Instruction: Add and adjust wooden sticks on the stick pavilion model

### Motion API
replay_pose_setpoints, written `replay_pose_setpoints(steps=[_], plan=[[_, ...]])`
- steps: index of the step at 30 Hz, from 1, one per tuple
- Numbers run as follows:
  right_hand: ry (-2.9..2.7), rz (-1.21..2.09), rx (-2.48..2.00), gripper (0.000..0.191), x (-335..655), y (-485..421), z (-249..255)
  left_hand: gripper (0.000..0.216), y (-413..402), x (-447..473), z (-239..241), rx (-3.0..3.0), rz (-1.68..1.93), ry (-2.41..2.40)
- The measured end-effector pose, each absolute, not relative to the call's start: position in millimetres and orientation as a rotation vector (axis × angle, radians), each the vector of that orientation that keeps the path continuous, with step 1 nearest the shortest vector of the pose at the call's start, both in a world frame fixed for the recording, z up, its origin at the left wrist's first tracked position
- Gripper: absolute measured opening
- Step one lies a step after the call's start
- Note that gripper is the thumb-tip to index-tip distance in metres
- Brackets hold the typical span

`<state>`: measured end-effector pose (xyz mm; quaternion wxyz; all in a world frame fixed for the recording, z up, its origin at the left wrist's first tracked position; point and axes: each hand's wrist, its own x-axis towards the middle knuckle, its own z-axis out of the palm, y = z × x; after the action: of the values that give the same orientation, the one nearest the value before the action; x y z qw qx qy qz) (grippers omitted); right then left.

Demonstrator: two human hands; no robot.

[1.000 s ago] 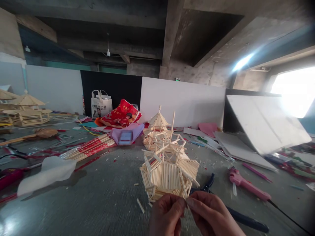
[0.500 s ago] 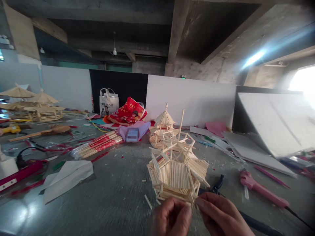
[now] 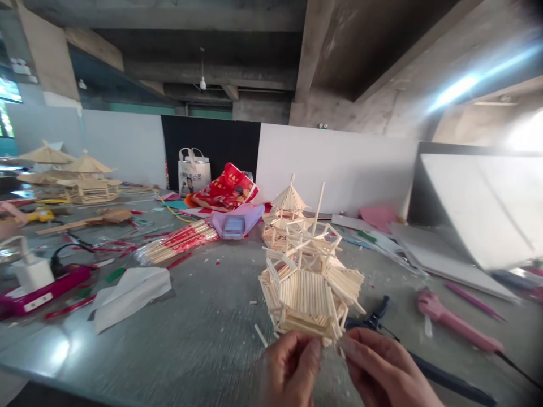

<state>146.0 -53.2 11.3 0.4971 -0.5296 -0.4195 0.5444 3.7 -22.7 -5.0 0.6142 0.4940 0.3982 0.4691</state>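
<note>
I have the left hand (image 3: 294, 364) and right hand (image 3: 382, 362) reaching in from the bottom edge, thumbs drawn against curled index fingers; whether they grip anything, I can't tell. The wooden-stick pavilion model (image 3: 306, 295) stands right of centre, just beyond the fingertips.

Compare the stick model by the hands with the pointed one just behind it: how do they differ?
The near model has an open, jumbled framework on top, while the rear model rises to a closed peak. The near model looks larger in the picture; the rear model looks smaller. The near model partly hides the rear model. Both are pale and built from thin sticks.
</note>
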Motion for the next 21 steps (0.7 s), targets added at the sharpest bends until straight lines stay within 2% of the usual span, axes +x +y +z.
replay_pose_setpoints(steps=[9,21], plan=[[-1.019,1.328,-1.234,0.047,147.7,-43.6,8.9,0.042,-11.9,25.4,-9.0,0.949,1.103,0.82],[-1.089,1.294,-1.256,0.047,149.7,-42.7,9.6,0.041,-9.1,36.6,-13.0,0.893,1.111,0.8]])
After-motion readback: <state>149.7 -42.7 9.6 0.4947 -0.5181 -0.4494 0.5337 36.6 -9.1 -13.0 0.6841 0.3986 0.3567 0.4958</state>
